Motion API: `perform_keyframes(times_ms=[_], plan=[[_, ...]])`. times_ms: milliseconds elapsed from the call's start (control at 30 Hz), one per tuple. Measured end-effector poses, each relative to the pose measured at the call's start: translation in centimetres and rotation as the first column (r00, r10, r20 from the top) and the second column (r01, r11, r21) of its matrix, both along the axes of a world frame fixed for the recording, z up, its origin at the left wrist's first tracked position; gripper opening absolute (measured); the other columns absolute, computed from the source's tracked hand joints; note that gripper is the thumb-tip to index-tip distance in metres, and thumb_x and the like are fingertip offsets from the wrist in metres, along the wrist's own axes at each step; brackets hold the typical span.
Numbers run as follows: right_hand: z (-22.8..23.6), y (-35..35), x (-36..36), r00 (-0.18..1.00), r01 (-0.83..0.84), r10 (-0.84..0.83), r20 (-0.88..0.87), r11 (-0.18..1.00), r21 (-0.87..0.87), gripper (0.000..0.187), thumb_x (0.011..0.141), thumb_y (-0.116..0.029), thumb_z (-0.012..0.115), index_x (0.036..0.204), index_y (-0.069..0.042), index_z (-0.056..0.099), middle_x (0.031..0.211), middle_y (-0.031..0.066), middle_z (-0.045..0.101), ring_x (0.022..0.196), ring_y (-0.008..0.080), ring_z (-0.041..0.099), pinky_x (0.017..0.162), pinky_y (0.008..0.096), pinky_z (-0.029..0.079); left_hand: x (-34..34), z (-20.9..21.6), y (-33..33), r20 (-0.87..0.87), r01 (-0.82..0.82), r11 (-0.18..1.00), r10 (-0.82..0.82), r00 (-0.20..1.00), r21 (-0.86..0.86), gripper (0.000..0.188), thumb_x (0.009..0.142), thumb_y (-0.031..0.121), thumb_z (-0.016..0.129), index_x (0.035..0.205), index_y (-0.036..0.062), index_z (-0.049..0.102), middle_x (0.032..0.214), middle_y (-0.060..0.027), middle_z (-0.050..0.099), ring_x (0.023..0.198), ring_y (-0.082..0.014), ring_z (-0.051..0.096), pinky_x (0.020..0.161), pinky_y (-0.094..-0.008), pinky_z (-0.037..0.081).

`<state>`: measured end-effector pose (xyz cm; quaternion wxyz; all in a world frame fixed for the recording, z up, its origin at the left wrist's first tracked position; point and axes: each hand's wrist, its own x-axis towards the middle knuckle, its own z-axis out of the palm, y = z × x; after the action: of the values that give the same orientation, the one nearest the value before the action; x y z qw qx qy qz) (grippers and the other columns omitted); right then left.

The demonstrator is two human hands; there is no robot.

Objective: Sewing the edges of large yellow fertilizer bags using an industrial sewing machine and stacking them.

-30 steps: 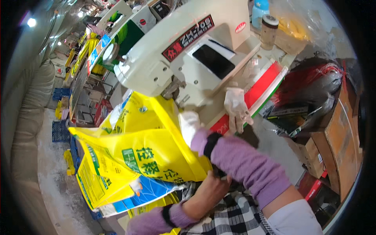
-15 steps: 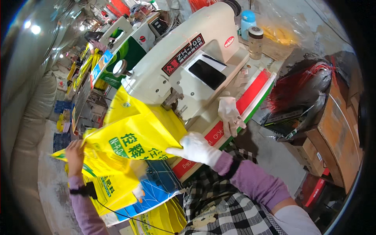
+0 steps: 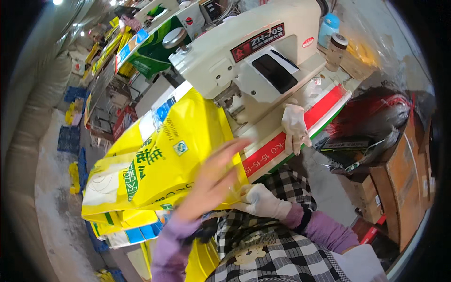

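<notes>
Right hand (image 3: 260, 201), gloved: fingers appear closed on the near edge of the yellow bag (image 3: 159, 174). Left hand (image 3: 213, 181), bare: blurred over the bag's right side; whether its fingers grip or merely pass over cannot be told. The bag lies across the bench front, its upper end beside the head of the sewing machine (image 3: 253, 42). In my judgement, good handling calls for a flat, even edge and fingers clear of the stitching parts (image 3: 229, 98). A loose glove (image 3: 295, 124) lies on the bench, a possible snag; a phone (image 3: 275, 73) rests against the machine, apart from the bag.
</notes>
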<state>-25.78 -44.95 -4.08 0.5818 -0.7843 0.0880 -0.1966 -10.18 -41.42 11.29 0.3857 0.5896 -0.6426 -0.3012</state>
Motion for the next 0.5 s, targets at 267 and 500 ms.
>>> perform_keyframes(times_ms=[267, 500], plan=[[3.0, -1.4, -2.0, 0.991, 0.13, -0.125, -0.039, 0.979, 0.156, 0.031, 0.081, -0.019, 0.074, 0.062, -0.001, 0.058, 0.061, 0.0137, 0.056, 0.057, 0.0266, 0.058, 0.056, 0.0338, 0.046, 10.7, -18.0, -4.1, -0.718, -0.575, 0.749, 0.594, 0.362, 0.33, 0.048, 0.101, 0.025, 0.039, 0.142, -0.0009, 0.038, 0.144, -0.0143, 0.043, 0.138, -0.026, 0.033, 0.114, -0.0335, 0.025], [1.4, -1.9, -3.5, 0.99, 0.136, -0.134, -0.04, 0.989, 0.057, 0.023, 0.08, -0.018, 0.073, 0.068, -0.001, 0.064, 0.07, 0.0139, 0.06, 0.065, 0.0278, 0.061, 0.06, 0.0336, 0.048, 1.0, -15.8, -4.1, 0.644, -0.539, 0.842, 0.423, 0.637, -0.02, 0.054, 0.086, 0.011, 0.052, 0.136, -0.003, 0.039, 0.138, -0.0471, 0.022, 0.128, -0.0616, 0.025, 0.11, -0.0528, 0.028]])
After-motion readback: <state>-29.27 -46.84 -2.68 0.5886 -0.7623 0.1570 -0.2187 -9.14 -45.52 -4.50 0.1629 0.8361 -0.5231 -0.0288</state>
